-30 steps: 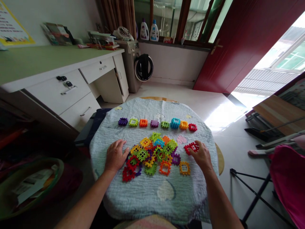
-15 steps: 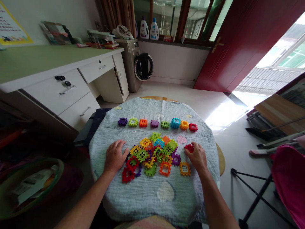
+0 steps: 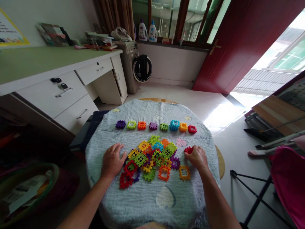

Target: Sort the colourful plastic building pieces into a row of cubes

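My right hand (image 3: 197,157) is closed at the right of the table, thumb and fingers gripping a red interlocking block (image 3: 188,150). Part of that block is covered by the fingers. My left hand (image 3: 113,161) rests on the cloth with its fingers out, holding nothing, just left of a loose heap of interlocking blocks (image 3: 140,159) in green, yellow, red, orange, blue and purple. A yellow block with a white window grid (image 3: 184,172) lies by itself below my right hand. Beyond the heap runs a row of blocks, from a dark purple one (image 3: 120,124) to a red one (image 3: 192,129).
A pale blue patterned cloth (image 3: 133,206) covers the round table. On the left stand a white desk (image 3: 71,103) and a basket (image 3: 56,178); a washing machine (image 3: 130,65) is behind. A pink folding chair (image 3: 289,184) stands at the right.
My right hand has turned slightly and its fingers look more closed around the red block. My left hand stays beside the heap. The view has shifted a little.
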A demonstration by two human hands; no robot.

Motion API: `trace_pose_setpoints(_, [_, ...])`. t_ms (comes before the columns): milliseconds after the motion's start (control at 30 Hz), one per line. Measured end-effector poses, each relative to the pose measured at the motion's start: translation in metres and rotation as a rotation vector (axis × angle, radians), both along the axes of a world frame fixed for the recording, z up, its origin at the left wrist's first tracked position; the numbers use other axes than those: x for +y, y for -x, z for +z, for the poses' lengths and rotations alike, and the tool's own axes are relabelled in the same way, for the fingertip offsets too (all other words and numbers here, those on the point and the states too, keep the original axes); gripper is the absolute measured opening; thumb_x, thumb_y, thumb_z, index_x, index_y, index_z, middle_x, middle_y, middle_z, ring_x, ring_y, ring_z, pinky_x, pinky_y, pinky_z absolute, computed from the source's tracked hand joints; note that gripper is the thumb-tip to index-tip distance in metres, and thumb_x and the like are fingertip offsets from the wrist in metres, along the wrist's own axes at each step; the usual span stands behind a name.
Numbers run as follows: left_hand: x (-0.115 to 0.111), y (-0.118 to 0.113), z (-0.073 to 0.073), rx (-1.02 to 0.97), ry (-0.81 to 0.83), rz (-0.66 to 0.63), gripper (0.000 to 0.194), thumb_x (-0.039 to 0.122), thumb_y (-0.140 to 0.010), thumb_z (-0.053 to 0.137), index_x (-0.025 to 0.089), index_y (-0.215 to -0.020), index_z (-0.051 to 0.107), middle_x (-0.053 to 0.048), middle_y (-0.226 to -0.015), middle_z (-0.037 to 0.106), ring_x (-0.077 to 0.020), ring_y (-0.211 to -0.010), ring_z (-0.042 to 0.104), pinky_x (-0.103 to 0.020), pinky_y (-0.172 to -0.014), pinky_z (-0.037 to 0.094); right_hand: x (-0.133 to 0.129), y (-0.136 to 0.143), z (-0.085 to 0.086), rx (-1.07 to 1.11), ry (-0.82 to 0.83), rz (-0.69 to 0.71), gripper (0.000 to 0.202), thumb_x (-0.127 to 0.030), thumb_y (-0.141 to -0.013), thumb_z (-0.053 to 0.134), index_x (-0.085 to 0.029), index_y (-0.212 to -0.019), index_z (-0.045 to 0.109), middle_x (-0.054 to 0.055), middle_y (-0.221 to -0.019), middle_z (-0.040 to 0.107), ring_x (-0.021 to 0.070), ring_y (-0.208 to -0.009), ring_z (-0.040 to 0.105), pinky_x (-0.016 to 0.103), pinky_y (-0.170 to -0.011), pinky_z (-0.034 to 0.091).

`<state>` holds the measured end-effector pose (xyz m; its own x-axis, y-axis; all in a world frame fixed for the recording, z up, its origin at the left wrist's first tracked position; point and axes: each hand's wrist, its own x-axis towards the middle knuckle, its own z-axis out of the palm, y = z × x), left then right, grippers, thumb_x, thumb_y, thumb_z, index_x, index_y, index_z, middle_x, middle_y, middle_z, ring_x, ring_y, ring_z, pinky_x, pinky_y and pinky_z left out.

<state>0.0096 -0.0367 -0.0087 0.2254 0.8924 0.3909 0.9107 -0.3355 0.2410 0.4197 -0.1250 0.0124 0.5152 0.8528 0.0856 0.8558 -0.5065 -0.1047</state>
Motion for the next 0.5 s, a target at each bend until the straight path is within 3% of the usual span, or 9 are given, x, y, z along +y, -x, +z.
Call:
trace_pose_setpoints(133, [0.001,0.002,-0.003,0.014,-0.005,-0.007,0.033,0.038,-0.087,0.048,0.017,-0.111,0.060,-0.014,-0.120,0.060,-0.0296,-0.114,0.055,-0.045,-0.100,0.043,0.019,-0.026,0.008,0.055,0.025,0.037,0.034,-0.046,-0.068,0.064,-0.019,-0.089,0.064,0.011,-0.089,0.062,0.0254,-0.083,0.058,0.033,-0.068,0.041])
trace_pose_setpoints(333, [0.002,0.003,-0.005,0.012,-0.021,-0.017,0.033,0.038,-0.088,0.047,0.018,-0.111,0.058,-0.014,-0.119,0.060,-0.0293,-0.113,0.055,-0.045,-0.099,0.043,0.076,-0.078,0.026,0.056,0.003,0.087,0.045,-0.039,-0.064,0.067,-0.019,-0.104,0.062,0.011,-0.102,0.058,0.0244,-0.090,0.054,0.032,-0.072,0.039])
trace_pose_setpoints(500, [0.002,0.002,-0.006,0.007,-0.026,-0.011,0.031,0.038,-0.088,0.047,0.019,-0.111,0.057,-0.013,-0.118,0.061,-0.0294,-0.113,0.055,-0.045,-0.098,0.043,0.115,-0.104,0.031,0.091,0.076,0.171,0.054,-0.034,-0.063,0.071,-0.019,-0.114,0.059,0.009,-0.109,0.054,0.0238,-0.098,0.050,0.031,-0.078,0.038])
